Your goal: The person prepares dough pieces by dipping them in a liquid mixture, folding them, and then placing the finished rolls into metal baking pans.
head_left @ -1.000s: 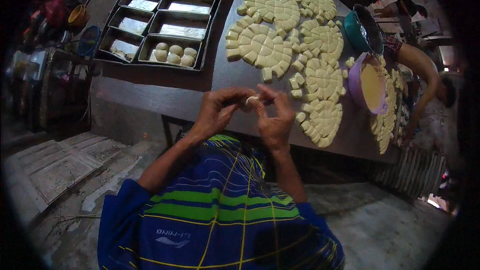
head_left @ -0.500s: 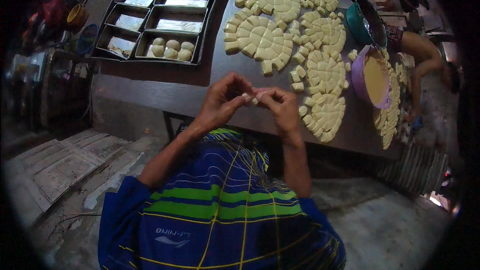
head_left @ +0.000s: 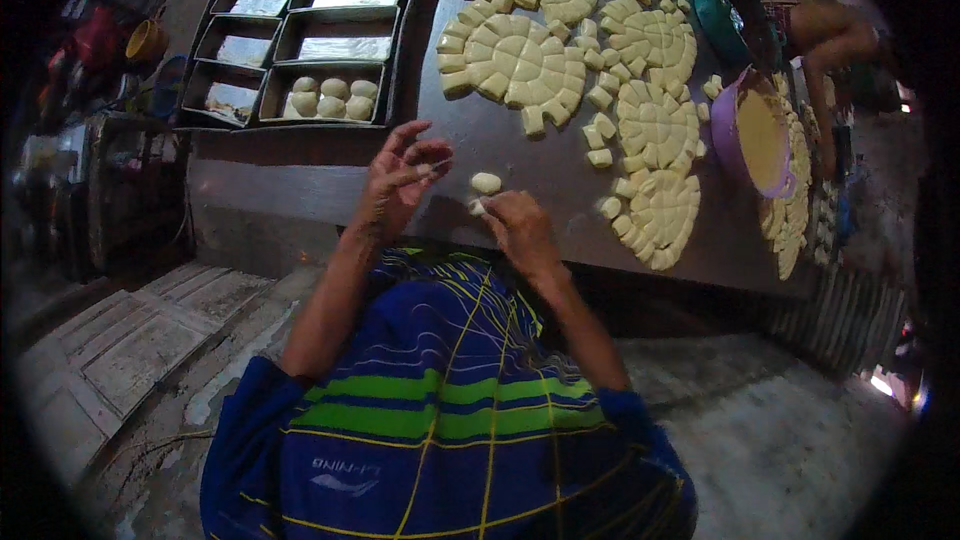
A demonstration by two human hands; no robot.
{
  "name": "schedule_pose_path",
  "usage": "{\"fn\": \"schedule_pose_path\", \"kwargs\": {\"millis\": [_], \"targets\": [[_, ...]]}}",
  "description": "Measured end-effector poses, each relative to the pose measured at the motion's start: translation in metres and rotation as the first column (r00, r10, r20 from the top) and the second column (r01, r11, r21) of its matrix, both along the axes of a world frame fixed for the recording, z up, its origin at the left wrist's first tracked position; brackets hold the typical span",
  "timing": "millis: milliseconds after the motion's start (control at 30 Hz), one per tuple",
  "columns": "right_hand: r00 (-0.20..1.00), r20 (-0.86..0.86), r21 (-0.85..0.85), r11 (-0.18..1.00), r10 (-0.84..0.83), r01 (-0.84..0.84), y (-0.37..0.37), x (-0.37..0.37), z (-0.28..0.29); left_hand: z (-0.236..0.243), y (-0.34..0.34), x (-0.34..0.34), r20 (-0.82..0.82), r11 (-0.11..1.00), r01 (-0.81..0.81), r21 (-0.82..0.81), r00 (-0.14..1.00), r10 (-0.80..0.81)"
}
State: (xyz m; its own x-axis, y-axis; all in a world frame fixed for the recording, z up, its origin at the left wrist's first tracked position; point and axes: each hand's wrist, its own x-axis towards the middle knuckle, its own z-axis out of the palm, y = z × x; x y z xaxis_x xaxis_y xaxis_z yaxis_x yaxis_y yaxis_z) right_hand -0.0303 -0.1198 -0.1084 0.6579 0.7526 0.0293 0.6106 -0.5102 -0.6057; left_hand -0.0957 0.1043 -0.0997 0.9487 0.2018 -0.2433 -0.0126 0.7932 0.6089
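Note:
My left hand [head_left: 398, 182] is raised near the table's front edge with fingers apart and nothing between them. To its right, my right hand [head_left: 515, 227] is closed on a small pale dough piece [head_left: 477, 207] low over the table. A rounded dough piece [head_left: 486, 182] lies just beyond those fingertips. Beyond my hands are flattened, scored slabs of cream dough [head_left: 518, 65] with loose cut chunks [head_left: 600, 97] around them. At the back left, a frame of metal loaf tins [head_left: 333, 45] has several smooth dough balls [head_left: 333, 90] in its front right compartment.
The dark table [head_left: 270, 190] has a purple bowl of pale batter [head_left: 760, 135] and a green bowl [head_left: 738, 18] on its right side. Another person's arm [head_left: 830, 45] reaches in beyond them. A weathered panel [head_left: 140, 340] lies on the floor at left.
My hands, earlier together pinching a piece of dough, have separated. The left has moved left and up and opened; the right is lower at the table, where a rounded piece now shows.

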Motion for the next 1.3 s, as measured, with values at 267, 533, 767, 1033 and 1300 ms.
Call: {"fn": "schedule_pose_path", "kwargs": {"millis": [267, 533, 767, 1033, 1300], "targets": [[0.939, 0.343, 0.089, 0.996, -0.030, -0.001, 0.004, -0.014, -0.029, -0.016, 0.012, -0.017, -0.126, 0.999, -0.028, 0.019, 0.992, 0.030], [0.925, 0.357, 0.178, 0.982, -0.128, 0.067, 0.010, 0.028, -0.007, -0.014, -0.009, -0.022, -0.224, 0.998, -0.065, 0.009, 0.972, 0.065], [0.923, 0.152, -0.196, 0.905, -0.353, 0.378, 0.039, 0.100, 0.002, -0.003, -0.018, -0.015, -0.235, 0.994, -0.071, 0.079, 0.968, 0.088], [0.574, -0.778, 0.221, 0.743, -0.255, 0.631, -0.031, 0.077, 0.014, 0.035, -0.056, 0.018, -0.161, 0.818, -0.086, 0.568, 0.964, 0.213], [0.546, -0.824, 0.487, 0.681, 0.151, 0.547, -0.076, 0.021, 0.030, 0.097, -0.167, 0.091, 0.425, -0.101, -0.451, 0.887, 0.882, -0.205]]}}
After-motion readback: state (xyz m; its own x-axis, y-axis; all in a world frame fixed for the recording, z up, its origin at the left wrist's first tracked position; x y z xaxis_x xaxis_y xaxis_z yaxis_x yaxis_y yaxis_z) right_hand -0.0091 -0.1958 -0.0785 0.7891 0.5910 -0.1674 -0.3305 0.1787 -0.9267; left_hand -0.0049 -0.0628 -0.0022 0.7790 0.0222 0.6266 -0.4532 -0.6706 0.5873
